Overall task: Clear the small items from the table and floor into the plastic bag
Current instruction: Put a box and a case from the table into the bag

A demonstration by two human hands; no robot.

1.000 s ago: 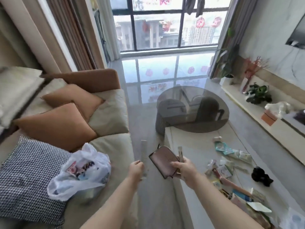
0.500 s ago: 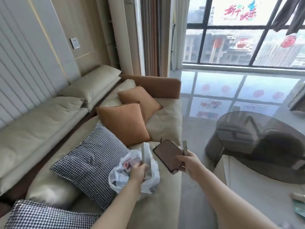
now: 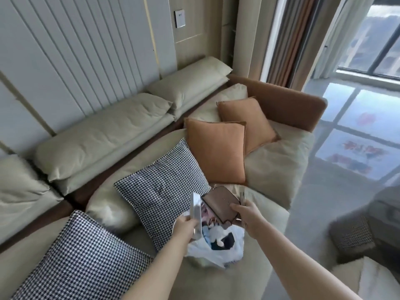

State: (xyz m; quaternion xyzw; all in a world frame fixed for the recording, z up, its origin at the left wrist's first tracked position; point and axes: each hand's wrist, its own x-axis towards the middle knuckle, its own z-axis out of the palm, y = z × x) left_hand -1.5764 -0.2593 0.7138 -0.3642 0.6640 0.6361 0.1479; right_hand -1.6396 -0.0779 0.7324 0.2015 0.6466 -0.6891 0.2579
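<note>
Both my hands have swung from the worktop to above the plastic bag on the sofa. My left hand grips a slim white box; my right hand clutches a brown pouch. Next, I judge, both drop into the bag's mouth.

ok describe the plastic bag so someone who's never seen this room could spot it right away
Start at the long beige sofa under the panelled wall and go to its front seat edge. The plastic bag sits there, just right of the nearer houndstooth cushion, below the left hand and right hand. It is the only thin, crinkled white thing there, open-mouthed with colourful clutter inside.
</note>
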